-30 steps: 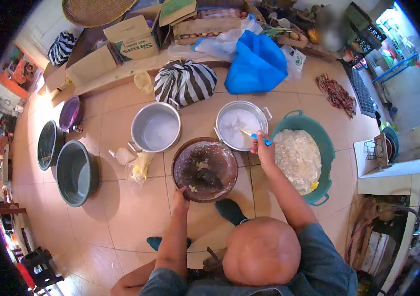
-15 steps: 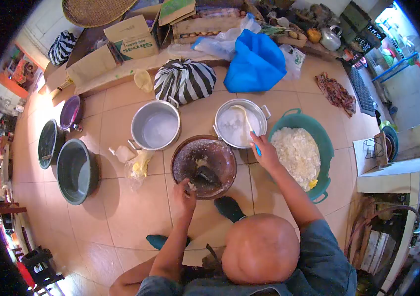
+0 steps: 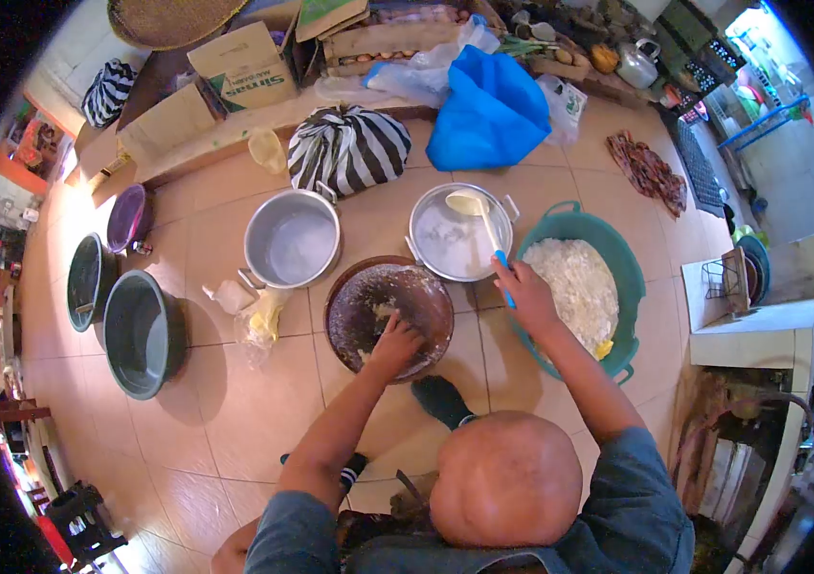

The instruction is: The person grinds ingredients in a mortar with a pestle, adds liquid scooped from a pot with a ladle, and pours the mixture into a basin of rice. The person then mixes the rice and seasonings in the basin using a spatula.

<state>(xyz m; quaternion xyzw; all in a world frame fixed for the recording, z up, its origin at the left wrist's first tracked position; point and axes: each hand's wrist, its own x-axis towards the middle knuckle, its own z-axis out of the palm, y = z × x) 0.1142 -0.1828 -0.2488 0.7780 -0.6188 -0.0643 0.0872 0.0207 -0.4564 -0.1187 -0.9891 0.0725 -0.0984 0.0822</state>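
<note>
The left hand (image 3: 396,345) reaches inside the mortar (image 3: 433,304); the right hand (image 3: 527,295) holds a blue-handled ladle (image 3: 490,228) near the aluminium pot's (image 3: 422,251) far edge.

Brown round bowl (image 3: 347,333) on tan tiled floor (image 3: 263,430), left hand (image 3: 397,344) inside. Beyond: round silver metal pot (image 3: 287,201) leftward, second round silver metal pot (image 3: 425,215) rightward, white blue-handled ladle (image 3: 467,202) over second. Right: round green plastic basin (image 3: 631,277), white grains (image 3: 574,292) within. Behind pots: black-and-white striped bag (image 3: 349,153) left, blue bag (image 3: 488,115) right. Far left: round grey plastic basin (image 3: 144,335).

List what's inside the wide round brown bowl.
The wide round brown bowl holds smeared whitish residue, with the left hand inside; whatever lies beneath the hand is covered from view.
</note>
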